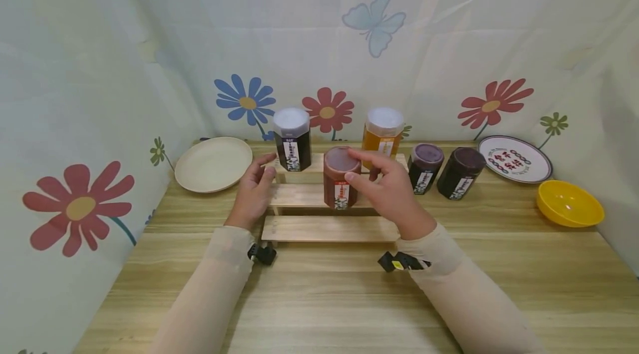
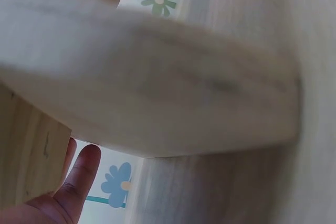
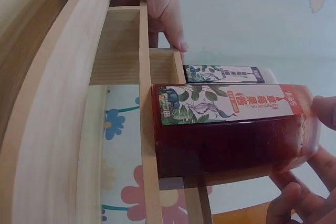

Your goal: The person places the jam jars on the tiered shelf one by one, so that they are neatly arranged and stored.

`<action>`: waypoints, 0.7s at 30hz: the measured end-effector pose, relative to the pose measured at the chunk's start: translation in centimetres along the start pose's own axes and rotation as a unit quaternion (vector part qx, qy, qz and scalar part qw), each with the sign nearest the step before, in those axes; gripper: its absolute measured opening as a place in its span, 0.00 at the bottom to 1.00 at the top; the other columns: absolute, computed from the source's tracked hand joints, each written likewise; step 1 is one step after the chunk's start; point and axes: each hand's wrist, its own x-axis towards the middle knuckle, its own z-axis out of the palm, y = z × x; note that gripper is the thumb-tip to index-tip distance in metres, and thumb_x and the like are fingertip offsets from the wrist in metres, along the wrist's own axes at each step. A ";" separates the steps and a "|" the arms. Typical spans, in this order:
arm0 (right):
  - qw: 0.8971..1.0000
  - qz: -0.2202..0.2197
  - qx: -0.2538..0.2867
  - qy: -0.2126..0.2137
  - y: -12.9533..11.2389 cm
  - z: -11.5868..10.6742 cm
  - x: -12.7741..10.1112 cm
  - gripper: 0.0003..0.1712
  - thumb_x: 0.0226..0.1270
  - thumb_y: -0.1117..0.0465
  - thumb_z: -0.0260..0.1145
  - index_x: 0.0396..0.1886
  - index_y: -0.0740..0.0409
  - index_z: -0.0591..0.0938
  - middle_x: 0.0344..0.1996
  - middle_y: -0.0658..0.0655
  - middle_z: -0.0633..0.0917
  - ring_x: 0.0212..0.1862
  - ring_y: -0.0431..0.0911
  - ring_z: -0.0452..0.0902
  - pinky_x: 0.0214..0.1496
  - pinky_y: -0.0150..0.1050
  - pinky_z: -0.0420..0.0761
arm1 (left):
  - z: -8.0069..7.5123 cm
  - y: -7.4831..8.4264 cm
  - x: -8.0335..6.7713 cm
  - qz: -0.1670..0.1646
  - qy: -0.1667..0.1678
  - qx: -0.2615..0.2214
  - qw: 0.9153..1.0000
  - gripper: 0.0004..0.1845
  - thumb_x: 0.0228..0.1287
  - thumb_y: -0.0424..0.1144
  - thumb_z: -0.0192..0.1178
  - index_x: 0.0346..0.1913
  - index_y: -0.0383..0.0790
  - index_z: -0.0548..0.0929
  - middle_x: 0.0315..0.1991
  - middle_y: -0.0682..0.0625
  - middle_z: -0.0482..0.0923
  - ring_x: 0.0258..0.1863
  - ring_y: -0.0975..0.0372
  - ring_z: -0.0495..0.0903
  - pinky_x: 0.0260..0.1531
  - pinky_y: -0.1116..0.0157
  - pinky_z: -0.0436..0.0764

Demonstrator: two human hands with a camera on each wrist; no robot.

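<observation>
A three-step wooden rack (image 1: pixel 329 228) stands on the table. My right hand (image 1: pixel 396 193) pinches a red jam jar (image 1: pixel 341 193) near its lid, thumb on one side and fingers on the other. The jar is upright with its base at the middle step; I cannot tell whether its full weight rests there. At the rack's left end is my left hand (image 1: pixel 253 187), its fingers extended along the top step's side. In the right wrist view, those fingers touch the rack's edge. On the top step stand a dark jar (image 1: pixel 292 146) and an amber jar (image 1: pixel 383 132).
Two dark purple jars (image 1: pixel 425 170) stand right of the rack, close to my right hand. Farther right are a patterned plate (image 1: pixel 516 158) and a yellow bowl (image 1: pixel 569 204). A cream plate (image 1: pixel 213 165) lies at the back left. Flowered curtains enclose the table.
</observation>
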 end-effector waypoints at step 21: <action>0.999 -0.001 -0.038 0.016 -1.7 -0.9 -0.7 0.26 0.69 0.59 0.77 0.66 0.51 0.86 0.50 0.59 0.85 0.35 0.50 0.71 0.32 0.36 0.70 | 0.0 -0.2 0.1 0.001 0.003 0.000 1.000 0.23 0.85 0.36 0.49 0.76 0.33 0.70 0.64 0.31 0.76 0.55 0.55 0.74 0.52 0.69 0.72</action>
